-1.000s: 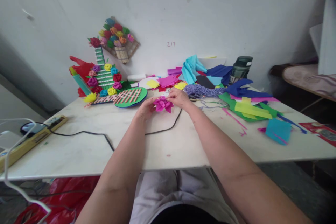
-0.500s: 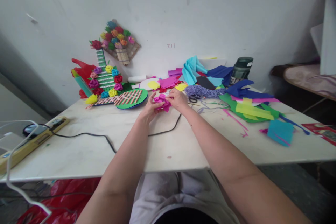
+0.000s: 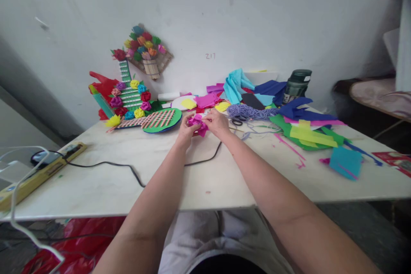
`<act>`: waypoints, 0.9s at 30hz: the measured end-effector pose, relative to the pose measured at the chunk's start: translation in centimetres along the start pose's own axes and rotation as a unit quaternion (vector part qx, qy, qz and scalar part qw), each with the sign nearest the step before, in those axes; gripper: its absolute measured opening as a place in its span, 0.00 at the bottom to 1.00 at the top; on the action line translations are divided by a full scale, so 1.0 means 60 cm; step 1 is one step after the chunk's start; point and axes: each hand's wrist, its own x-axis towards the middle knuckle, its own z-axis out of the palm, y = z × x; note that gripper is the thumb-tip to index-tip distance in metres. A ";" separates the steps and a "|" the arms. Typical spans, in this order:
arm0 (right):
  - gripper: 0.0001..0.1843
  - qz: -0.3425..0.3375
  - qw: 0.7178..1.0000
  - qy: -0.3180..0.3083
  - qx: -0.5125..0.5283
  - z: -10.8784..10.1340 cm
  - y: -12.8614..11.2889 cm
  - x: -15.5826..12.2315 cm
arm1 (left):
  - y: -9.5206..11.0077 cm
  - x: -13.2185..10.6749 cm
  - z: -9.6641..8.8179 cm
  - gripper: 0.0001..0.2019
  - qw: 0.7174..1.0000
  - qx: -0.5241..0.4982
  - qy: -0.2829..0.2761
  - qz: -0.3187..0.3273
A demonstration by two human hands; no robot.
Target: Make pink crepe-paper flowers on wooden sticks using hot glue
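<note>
Both my hands meet over the middle of the white table (image 3: 96,188), pinching a crumpled magenta paper flower (image 3: 198,124). My left hand (image 3: 185,130) grips its left side with curled fingers. My right hand (image 3: 217,123) closes on its right side, thumb and fingers pressed into the paper. A black cable (image 3: 202,160) lies on the table just under my wrists. Purple yarn (image 3: 248,112) and scissors (image 3: 236,121) lie right of my right hand.
Paper-flower crafts (image 3: 135,94) and a green woven disc (image 3: 162,120) stand at the back left. Coloured paper sheets (image 3: 305,130) cover the right side, with a dark green jar (image 3: 295,84) behind. A yellow power strip (image 3: 38,171) lies at the left edge. A red bag (image 3: 80,244) sits under the table.
The flower was lifted slightly and drawn between both hands; my left fingers have closed further round it. The view shifted a little.
</note>
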 end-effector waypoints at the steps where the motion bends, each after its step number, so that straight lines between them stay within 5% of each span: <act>1: 0.11 0.001 1.000 0.002 0.005 0.001 0.000 0.000 | 0.001 -0.001 0.000 0.35 1.000 0.001 0.001 0.000; 27: 0.05 -0.034 0.999 0.024 0.035 -0.003 0.003 0.000 | 0.007 -0.003 -0.008 0.26 1.000 0.000 0.006 0.008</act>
